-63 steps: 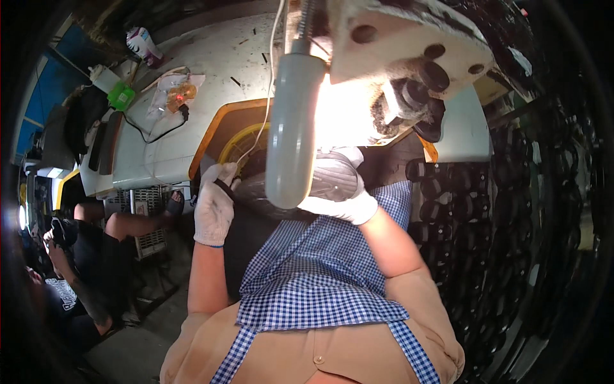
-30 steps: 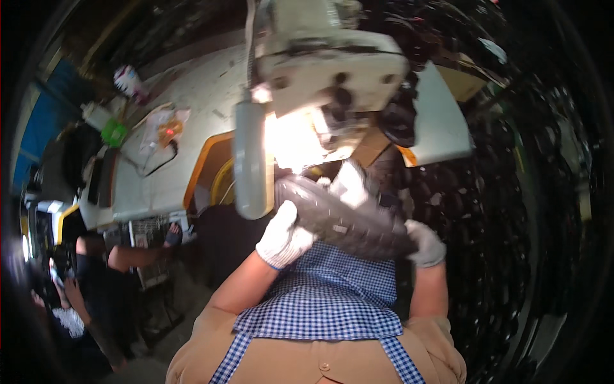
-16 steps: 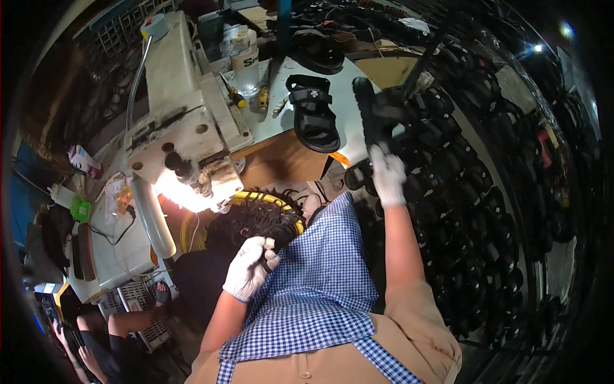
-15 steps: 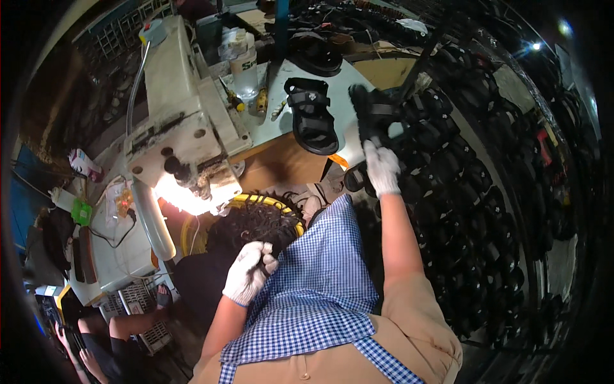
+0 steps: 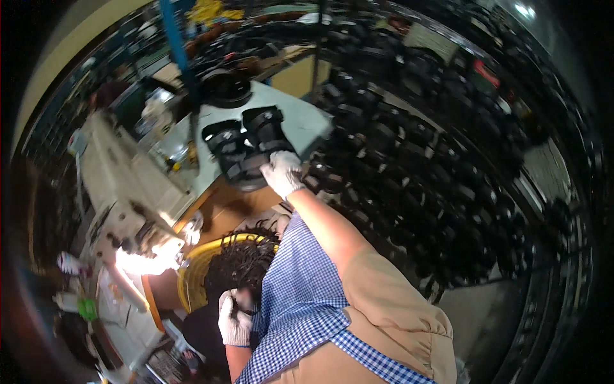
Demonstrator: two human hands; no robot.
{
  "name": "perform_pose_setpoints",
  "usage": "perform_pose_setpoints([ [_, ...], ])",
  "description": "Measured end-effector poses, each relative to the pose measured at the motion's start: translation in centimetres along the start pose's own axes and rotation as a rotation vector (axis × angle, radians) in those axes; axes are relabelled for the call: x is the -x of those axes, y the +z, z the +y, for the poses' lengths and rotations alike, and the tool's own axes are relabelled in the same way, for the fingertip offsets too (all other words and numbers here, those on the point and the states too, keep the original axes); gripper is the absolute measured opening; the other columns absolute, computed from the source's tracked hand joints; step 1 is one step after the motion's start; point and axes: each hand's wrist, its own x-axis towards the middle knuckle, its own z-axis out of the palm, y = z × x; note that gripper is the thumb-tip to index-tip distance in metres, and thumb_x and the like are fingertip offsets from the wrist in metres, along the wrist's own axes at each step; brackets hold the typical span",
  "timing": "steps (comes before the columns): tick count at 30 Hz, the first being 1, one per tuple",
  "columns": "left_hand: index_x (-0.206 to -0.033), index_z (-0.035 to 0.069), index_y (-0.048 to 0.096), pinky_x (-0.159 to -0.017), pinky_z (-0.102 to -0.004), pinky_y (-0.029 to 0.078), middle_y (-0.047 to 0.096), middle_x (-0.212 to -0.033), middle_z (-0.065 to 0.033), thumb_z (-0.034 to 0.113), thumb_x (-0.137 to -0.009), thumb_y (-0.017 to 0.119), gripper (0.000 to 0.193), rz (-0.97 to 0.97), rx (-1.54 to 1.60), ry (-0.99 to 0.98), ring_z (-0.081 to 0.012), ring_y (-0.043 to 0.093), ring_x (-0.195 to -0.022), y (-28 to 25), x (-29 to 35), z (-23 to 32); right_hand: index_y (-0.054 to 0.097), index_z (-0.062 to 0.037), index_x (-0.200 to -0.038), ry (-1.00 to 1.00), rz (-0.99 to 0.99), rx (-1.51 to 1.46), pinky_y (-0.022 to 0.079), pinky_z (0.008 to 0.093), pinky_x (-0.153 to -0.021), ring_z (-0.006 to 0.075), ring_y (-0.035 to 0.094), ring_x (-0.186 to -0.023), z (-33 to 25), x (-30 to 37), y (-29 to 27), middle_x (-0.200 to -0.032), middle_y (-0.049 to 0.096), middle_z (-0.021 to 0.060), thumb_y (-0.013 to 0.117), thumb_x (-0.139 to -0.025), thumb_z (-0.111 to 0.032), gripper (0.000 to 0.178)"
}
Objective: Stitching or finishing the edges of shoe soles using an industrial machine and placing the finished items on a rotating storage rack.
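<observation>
My right hand (image 5: 283,174), in a white glove, grips the near end of a black strap sandal (image 5: 263,128) on the pale table (image 5: 300,118). Close against its left side lies a second black sandal (image 5: 224,142) of the same kind. My left hand (image 5: 235,322), gloved too, is closed low before my checked apron (image 5: 304,256). It is by a yellow-rimmed basket (image 5: 192,275) with a heap of black straps (image 5: 238,259). Something small and dark shows at its fingers, too blurred to name.
A sewing machine (image 5: 121,166) with a bright lamp (image 5: 147,259) stands at left. Behind the sandals sits a round black object (image 5: 225,89). Racks packed with black sandals (image 5: 416,173) fill the right side. A blue post (image 5: 174,35) rises at the back.
My right hand has brought its sandal left, from the table's right edge to beside the other sandal. The view has swung right. My left hand stays closed by the basket.
</observation>
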Motion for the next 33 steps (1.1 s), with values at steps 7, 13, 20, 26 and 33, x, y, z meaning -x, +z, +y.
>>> perform_pose_setpoints([
  [7,-0.106,0.009,0.060,-0.073,-0.0347,0.055,0.063,-0.093,-0.0018,0.025,-0.101,0.061,0.016,-0.083,-0.270,-0.145,-0.0170,0.060,-0.078,3.1,-3.5,-0.8,0.067,0.0028,-0.115,-0.266,0.180,-0.242,0.051,0.0407,-0.098,0.0347,0.064,-0.114,3.8,14.5,-25.7,-0.121,0.067,0.0208,0.073,-0.082,-0.012,0.037],
  [13,-0.114,0.010,0.060,-0.083,-0.0340,0.055,0.064,-0.104,-0.0018,0.023,-0.099,0.064,0.021,-0.262,-0.326,-0.293,-0.0152,0.061,-0.087,5.3,-7.1,-3.2,0.065,0.0036,-0.105,0.223,0.900,0.050,0.052,0.0419,-0.086,0.0371,0.065,-0.092,9.2,26.6,-40.2,-0.099,0.068,0.0171,0.073,-0.074,-0.003,0.033],
  [20,-0.114,0.008,0.060,-0.083,-0.0303,0.053,0.063,-0.104,-0.0009,0.026,-0.102,0.058,0.021,-0.360,-0.392,-0.370,-0.0147,0.059,-0.089,5.9,-8.9,-6.0,0.066,-0.0012,-0.086,0.675,0.900,0.866,0.050,0.0489,-0.081,0.0429,0.063,-0.091,19.8,28.3,-57.1,-0.093,0.066,0.0225,0.076,-0.079,-0.025,0.026],
  [26,-0.111,0.009,0.061,-0.082,-0.0321,0.053,0.061,-0.098,-0.0006,0.028,-0.102,0.057,0.022,-0.290,-0.465,-0.330,-0.0145,0.059,-0.087,8.4,-7.7,-6.7,0.072,-0.0034,-0.099,0.785,0.728,0.808,0.051,0.0479,-0.089,0.0397,0.064,-0.105,30.9,25.7,-64.7,-0.109,0.069,0.0226,0.073,-0.085,-0.040,0.040],
  [33,-0.108,0.010,0.062,-0.076,-0.0309,0.051,0.061,-0.092,-0.0015,0.028,-0.099,0.061,0.021,-0.296,-0.492,-0.356,-0.0142,0.058,-0.083,8.9,-6.6,-7.5,0.069,-0.0123,-0.125,0.922,0.445,0.741,0.048,0.0448,-0.101,0.0378,0.062,-0.118,25.6,25.1,-67.4,-0.126,0.067,0.0192,0.064,-0.091,-0.052,0.052],
])
